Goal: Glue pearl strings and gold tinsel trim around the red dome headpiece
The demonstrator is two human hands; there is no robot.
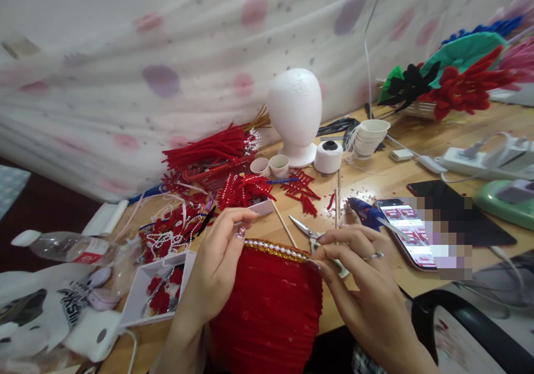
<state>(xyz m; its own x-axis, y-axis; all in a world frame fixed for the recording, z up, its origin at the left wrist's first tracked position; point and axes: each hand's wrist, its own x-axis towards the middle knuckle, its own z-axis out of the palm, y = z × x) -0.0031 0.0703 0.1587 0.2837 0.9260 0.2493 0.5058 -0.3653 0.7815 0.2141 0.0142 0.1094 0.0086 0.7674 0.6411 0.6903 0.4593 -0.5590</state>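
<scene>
Red cloth (267, 313) is ridged with pleats, its pearl-bead trim (277, 249) glossy — the tabletop (392, 182) smooth wood, the mannequin head (296, 109) matt foam, scissor blades (301, 226) shiny metal.

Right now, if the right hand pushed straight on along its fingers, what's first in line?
Probably the near end of the pearl-and-gold trim on the red pleated piece; the right hand's fingertips look to be at it already. Exact contact and depth are unclear.

The right hand (362, 268) wears a silvery ring (373, 256), the left hand (217, 260) a glossy, pinkish thumbnail polish (241, 232).
</scene>
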